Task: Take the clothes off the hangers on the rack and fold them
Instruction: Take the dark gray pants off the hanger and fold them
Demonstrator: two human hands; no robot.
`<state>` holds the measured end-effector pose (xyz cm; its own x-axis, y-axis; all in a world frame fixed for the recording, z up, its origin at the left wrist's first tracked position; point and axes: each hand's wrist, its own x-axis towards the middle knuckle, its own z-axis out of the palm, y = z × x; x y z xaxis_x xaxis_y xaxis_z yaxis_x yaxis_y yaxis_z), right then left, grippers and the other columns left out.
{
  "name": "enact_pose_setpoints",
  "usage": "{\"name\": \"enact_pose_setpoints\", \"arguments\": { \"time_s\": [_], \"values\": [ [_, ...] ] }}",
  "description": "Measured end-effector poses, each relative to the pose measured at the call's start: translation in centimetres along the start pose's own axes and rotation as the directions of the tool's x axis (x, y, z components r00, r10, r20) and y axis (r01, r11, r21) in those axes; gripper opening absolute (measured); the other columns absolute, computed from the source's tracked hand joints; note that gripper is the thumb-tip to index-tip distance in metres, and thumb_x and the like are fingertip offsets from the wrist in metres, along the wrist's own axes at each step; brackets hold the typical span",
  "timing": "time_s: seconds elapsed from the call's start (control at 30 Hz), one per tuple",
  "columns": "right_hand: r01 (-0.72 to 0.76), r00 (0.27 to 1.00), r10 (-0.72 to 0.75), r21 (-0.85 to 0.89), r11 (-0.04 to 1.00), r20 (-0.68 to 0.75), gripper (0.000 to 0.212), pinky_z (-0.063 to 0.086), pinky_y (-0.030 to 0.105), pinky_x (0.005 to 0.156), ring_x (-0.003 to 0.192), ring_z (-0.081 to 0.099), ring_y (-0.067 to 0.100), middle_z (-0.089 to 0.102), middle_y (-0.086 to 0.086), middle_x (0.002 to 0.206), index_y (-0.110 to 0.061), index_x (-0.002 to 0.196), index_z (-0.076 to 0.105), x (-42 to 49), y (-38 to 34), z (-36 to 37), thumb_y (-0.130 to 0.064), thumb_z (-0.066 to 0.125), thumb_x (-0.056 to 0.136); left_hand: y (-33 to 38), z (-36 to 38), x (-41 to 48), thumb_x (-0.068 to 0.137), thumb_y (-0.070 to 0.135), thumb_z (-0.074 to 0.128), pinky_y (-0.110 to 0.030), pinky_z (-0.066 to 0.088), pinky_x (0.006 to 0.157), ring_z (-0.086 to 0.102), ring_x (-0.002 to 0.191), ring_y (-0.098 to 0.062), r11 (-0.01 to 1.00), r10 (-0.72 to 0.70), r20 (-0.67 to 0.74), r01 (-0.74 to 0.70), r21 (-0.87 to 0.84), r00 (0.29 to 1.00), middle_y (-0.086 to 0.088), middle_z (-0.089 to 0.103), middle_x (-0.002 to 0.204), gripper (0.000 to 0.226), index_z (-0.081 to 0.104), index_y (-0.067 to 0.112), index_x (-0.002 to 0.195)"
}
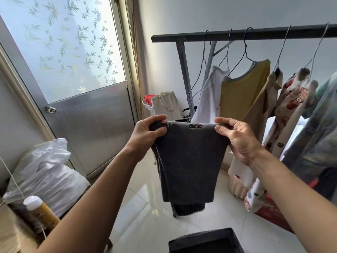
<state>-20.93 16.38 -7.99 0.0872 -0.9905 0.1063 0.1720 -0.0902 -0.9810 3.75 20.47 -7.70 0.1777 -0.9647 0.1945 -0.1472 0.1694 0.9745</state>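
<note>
A dark grey garment (189, 161) hangs in front of me, doubled over lengthwise, with a ribbed hem at the bottom. My left hand (147, 134) pinches its top left corner and my right hand (238, 137) pinches the top right corner. Behind it stands the black clothes rack (237, 34). One bare wire hanger (198, 77) dangles at the rack's left. Further right hang a white top (209, 99), a mustard top (242, 95), a tan shirt (262, 106), a printed shirt (291, 105) and a bluish garment (321, 125).
A metal door (94, 128) with frosted glass is on the left. White plastic bags (49, 172) and a bottle (42, 210) sit at lower left. A canvas bag (165, 105) stands by the far wall. A dark folded item (206, 241) lies below me on the tiled floor.
</note>
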Motion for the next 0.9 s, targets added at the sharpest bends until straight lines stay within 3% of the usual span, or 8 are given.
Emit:
{"name": "enact_pose_setpoints", "arguments": {
  "time_s": [0.17,0.27,0.4,0.53,0.6,0.67,0.8,0.9],
  "values": [
    [0.171,0.985,-0.156,-0.315,0.933,0.073,0.054,0.046,0.004,0.073,0.081,0.061,-0.003,0.065,-0.005,0.099,-0.003,0.13,0.055,-0.6,-0.3,-0.4,0.015,0.065,0.08,1.0,-1.1,0.1,0.078,-0.004,0.073,-0.023,0.051,0.095,0.062,0.102,-0.011,0.934,0.091,0.104,-0.121,0.336,0.99,-0.001,0.065,0.112,0.056,0.058,0.012,0.13],
    [0.26,0.963,-0.256,-0.505,0.823,0.078,0.043,0.044,0.001,0.069,0.071,0.06,-0.01,0.066,-0.004,0.09,-0.006,0.115,0.065,-0.8,-0.8,-0.3,0.011,0.073,0.076,1.6,-1.5,0.3,0.077,0.003,0.076,-0.013,0.045,0.091,0.06,0.102,-0.01,0.81,0.172,0.093,-0.195,0.553,0.981,0.001,0.065,0.111,0.055,0.061,0.013,0.128],
    [0.308,0.932,-0.357,-0.645,0.699,0.058,0.023,0.043,0.006,0.061,0.065,0.057,0.001,0.066,-0.004,0.077,-0.017,0.087,0.069,-0.8,-1.1,-0.2,0.0,0.078,0.075,2.3,-1.7,0.1,0.077,0.011,0.078,-0.024,0.044,0.088,0.06,0.097,-0.012,0.685,0.272,0.074,-0.247,0.685,0.959,0.002,0.068,0.102,0.04,0.068,0.015,0.116],
    [0.318,0.903,-0.424,-0.776,0.545,0.071,0.016,0.034,0.01,0.072,0.082,0.048,0.01,0.054,-0.003,0.09,-0.018,0.085,0.07,-0.8,-2.0,-0.7,-0.011,0.081,0.075,2.3,-2.3,0.3,0.077,0.026,0.08,-0.022,0.038,0.074,0.05,0.089,-0.011,0.585,0.359,0.071,-0.284,0.76,0.93,0.009,0.052,0.09,0.017,0.07,0.021,0.09],
    [0.312,0.914,-0.395,-0.783,0.539,0.093,0.015,0.033,0.003,0.073,0.088,0.047,0.01,0.053,-0.001,0.094,-0.015,0.086,0.07,-0.8,-2.7,-1.1,-0.01,0.08,0.076,2.1,-2.7,0.6,0.076,0.029,0.082,-0.022,0.037,0.084,0.044,0.102,-0.012,0.626,0.319,0.121,-0.305,0.718,0.94,0.005,0.047,0.101,0.016,0.067,0.025,0.082],
    [0.289,0.937,-0.337,-0.741,0.606,0.089,0.012,0.038,0.002,0.063,0.072,0.051,0.007,0.057,-0.004,0.081,-0.012,0.085,0.067,-0.6,-3.0,-1.2,-0.009,0.077,0.08,2.1,-2.8,0.8,0.078,0.022,0.081,-0.028,0.044,0.09,0.049,0.111,-0.015,0.774,0.248,0.179,-0.306,0.554,0.952,0.001,0.052,0.112,0.016,0.064,0.022,0.079],
    [0.263,0.943,-0.33,-0.705,0.658,0.044,0.011,0.043,0.02,0.063,0.064,0.05,0.009,0.057,-0.003,0.071,-0.011,0.086,0.063,0.5,-2.5,-1.0,-0.006,0.073,0.083,2.6,-1.6,0.5,0.086,0.008,0.072,-0.017,0.048,0.059,0.058,0.069,-0.003,0.931,0.162,0.211,-0.22,0.292,0.964,-0.003,0.059,0.078,0.014,0.059,0.003,0.089],
    [0.194,0.961,-0.278,-0.697,0.69,-0.008,0.013,0.044,0.028,0.068,0.067,0.052,0.012,0.056,-0.002,0.073,-0.012,0.084,0.062,1.7,-1.4,-1.2,-0.005,0.072,0.082,2.8,-0.6,0.8,0.086,0.008,0.071,-0.018,0.047,0.057,0.056,0.066,-0.005,0.942,0.13,0.178,-0.177,0.286,0.975,-0.003,0.057,0.075,0.016,0.06,-0.002,0.093]
  ]
}}
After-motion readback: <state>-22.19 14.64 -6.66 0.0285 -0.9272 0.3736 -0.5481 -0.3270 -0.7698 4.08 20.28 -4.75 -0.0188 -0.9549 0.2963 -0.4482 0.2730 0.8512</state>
